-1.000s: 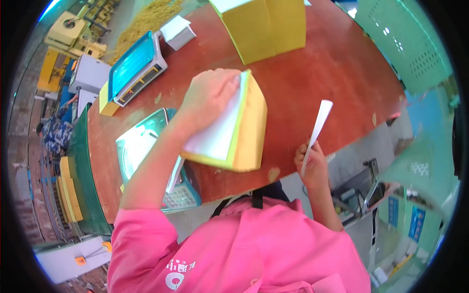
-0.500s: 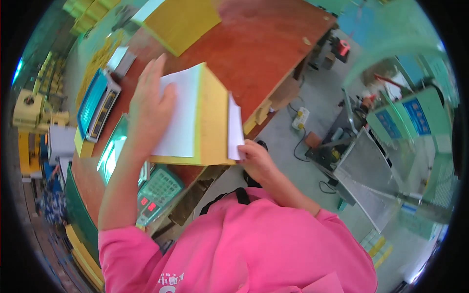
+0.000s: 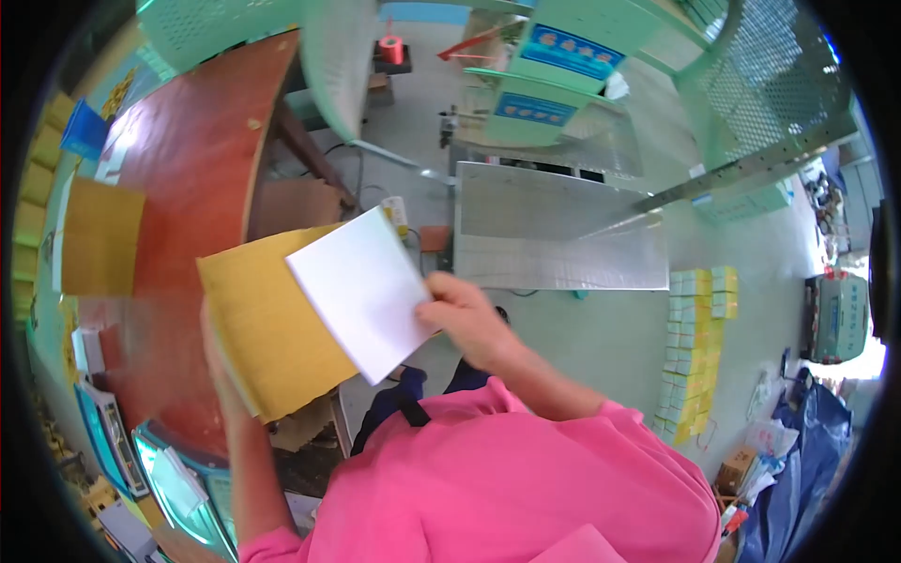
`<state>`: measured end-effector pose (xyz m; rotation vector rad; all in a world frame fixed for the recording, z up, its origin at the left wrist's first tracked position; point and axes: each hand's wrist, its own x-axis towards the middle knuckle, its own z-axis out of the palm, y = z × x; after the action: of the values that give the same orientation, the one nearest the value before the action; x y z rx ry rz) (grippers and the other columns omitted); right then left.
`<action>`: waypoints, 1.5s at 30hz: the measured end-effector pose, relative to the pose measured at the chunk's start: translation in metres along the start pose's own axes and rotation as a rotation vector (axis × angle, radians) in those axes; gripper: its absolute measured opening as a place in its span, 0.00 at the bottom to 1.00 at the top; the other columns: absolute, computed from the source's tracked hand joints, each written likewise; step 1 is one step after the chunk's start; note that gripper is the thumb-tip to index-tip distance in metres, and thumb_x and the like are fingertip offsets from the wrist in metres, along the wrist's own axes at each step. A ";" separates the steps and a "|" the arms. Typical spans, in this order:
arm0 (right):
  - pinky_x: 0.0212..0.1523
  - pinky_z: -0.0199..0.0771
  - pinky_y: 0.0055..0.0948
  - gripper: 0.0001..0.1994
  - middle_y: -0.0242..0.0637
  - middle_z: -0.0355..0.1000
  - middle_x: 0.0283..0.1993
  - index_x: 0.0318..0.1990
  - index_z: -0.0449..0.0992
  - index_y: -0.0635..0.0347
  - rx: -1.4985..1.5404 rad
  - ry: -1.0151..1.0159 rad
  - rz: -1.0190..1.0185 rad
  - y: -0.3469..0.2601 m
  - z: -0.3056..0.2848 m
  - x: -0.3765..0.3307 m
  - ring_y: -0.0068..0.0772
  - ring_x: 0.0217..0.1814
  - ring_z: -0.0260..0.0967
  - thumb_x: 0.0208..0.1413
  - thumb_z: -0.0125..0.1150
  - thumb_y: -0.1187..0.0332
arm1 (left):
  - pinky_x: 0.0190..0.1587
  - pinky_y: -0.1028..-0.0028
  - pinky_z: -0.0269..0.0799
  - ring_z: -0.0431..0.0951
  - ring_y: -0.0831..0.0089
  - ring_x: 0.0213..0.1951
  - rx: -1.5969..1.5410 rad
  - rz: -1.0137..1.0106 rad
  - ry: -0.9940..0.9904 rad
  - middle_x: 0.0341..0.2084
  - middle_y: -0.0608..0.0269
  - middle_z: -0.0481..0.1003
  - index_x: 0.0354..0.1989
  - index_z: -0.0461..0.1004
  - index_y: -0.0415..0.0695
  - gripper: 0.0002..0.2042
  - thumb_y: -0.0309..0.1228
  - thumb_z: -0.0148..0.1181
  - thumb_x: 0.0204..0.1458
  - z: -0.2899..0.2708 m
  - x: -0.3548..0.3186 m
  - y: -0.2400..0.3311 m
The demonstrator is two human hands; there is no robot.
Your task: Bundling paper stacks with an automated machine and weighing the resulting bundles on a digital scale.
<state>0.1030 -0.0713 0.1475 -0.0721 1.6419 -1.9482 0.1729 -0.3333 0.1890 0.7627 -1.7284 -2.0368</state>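
A yellow envelope-like packet [image 3: 272,324] is held up in front of me, off the edge of the red-brown table [image 3: 188,159]. My left hand [image 3: 221,361] grips it from behind at its lower left, mostly hidden by it. My right hand [image 3: 465,319] pinches the right edge of a white sheet [image 3: 361,291] that lies over the packet's upper right part. My pink sleeves fill the lower part of the view.
A second yellow packet [image 3: 99,235] lies on the table at the left. Scales with screens [image 3: 178,488] stand at the lower left. A grey metal chute [image 3: 554,225] and green machine frame [image 3: 751,122] stand ahead. Stacked yellow-green boxes [image 3: 694,347] sit on the floor at the right.
My view has swung right, away from the table. The packet has come off the table with my left hand. My right hand now holds the wide white sheet against it instead of a narrow strip.
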 end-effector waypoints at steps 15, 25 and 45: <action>0.44 0.65 0.23 0.09 0.29 0.73 0.36 0.39 0.76 0.66 0.153 0.274 0.208 -0.037 -0.451 -0.077 0.20 0.39 0.67 0.51 0.54 0.74 | 0.49 0.64 0.77 0.76 0.65 0.50 -0.350 -0.521 -0.495 0.52 0.58 0.71 0.60 0.64 0.42 0.22 0.43 0.45 0.64 0.326 -0.034 -0.300; 0.57 0.72 0.46 0.24 0.53 0.70 0.55 0.56 0.65 0.74 1.180 0.190 0.199 0.030 -0.491 -0.077 0.48 0.55 0.71 0.50 0.53 0.73 | 0.52 0.70 0.72 0.73 0.71 0.49 -0.068 -0.613 -0.386 0.48 0.62 0.71 0.59 0.64 0.40 0.19 0.39 0.47 0.64 0.325 -0.019 -0.277; 0.46 0.74 0.41 0.14 0.50 0.75 0.40 0.45 0.74 0.60 -0.784 0.668 0.173 0.033 -0.453 -0.047 0.51 0.42 0.73 0.47 0.57 0.72 | 0.57 0.67 0.67 0.71 0.66 0.56 -0.111 -0.514 -0.514 0.56 0.59 0.69 0.62 0.63 0.41 0.30 0.54 0.34 0.66 0.370 -0.037 -0.199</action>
<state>-0.0261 0.3488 0.0243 0.4459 2.6592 -1.1411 -0.0095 0.0161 0.0389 0.7484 -1.7764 -2.8569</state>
